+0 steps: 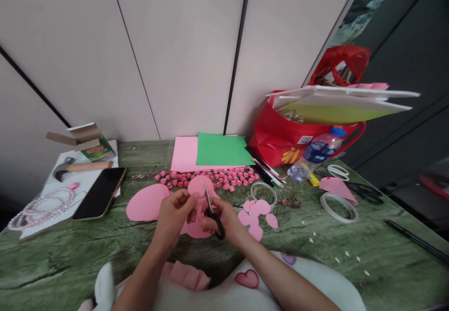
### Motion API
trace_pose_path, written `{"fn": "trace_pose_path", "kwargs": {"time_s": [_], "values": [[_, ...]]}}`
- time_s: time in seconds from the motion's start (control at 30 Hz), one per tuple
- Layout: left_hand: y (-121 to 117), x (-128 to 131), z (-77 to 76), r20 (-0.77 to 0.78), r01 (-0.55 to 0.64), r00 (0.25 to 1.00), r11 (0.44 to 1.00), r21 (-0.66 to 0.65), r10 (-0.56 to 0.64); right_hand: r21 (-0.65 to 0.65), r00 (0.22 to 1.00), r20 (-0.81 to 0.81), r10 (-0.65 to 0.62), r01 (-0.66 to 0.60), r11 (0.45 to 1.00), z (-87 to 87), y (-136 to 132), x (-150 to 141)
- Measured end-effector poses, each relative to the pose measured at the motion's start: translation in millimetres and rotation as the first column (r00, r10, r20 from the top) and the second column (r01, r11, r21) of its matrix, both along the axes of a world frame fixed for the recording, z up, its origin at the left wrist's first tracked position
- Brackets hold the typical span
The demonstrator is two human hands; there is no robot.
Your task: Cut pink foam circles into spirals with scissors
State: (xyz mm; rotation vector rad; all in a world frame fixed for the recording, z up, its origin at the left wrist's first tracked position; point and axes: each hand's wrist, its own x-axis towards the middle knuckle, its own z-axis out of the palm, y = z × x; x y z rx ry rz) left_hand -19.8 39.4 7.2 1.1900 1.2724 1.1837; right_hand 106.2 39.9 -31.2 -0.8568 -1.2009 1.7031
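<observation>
Between finger and thumb, my left hand (176, 213) pinches a round piece of pink paper (200, 185). My right hand (221, 218) is closed around the black handles of a pair of scissors (209, 200), whose blades point up beside the paper's right edge. Under my hands lies a larger pile of pink paper pieces (197, 229), partly hidden by my fingers. Left of it is a pink paper oval (147, 202). Several small pink petal shapes (255, 210) lie to the right.
Small pink rolled paper flowers (224, 178) lie behind my hands, before green paper (224, 149). A red bag (270, 133) and a water bottle (317, 154) stand at right, near tape rolls (338, 208). A phone (100, 194), hammer (87, 166) and beads (42, 210) are at left.
</observation>
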Motion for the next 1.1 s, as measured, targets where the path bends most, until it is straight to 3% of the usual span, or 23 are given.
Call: {"fn": "trace_pose_path", "kwargs": {"time_s": [0.33,0.57,0.83,1.1], "values": [[0.0,1.5,1.5,0.087,-0.04,0.996,0.999,0.025,0.038,-0.048,1.0,-0.027,-0.011,0.01,0.999,-1.0,-2.1,-1.2],[-2.1,2.5,2.4,-0.118,-0.037,0.992,0.997,0.063,0.045,-0.012,0.999,0.021,0.028,-0.028,1.0,-2.7,-4.0,-3.7],[-3.2,2.0,5.3,-0.138,0.084,0.987,0.996,0.016,-0.081,0.072,0.999,-0.018,0.038,-0.037,0.997,-4.3,1.7,1.3],[-1.6,2.4,2.7,-0.146,0.046,0.988,0.998,0.032,-0.041,0.1,0.998,-0.008,0.063,-0.062,0.993,-9.0,3.9,3.3]]}}
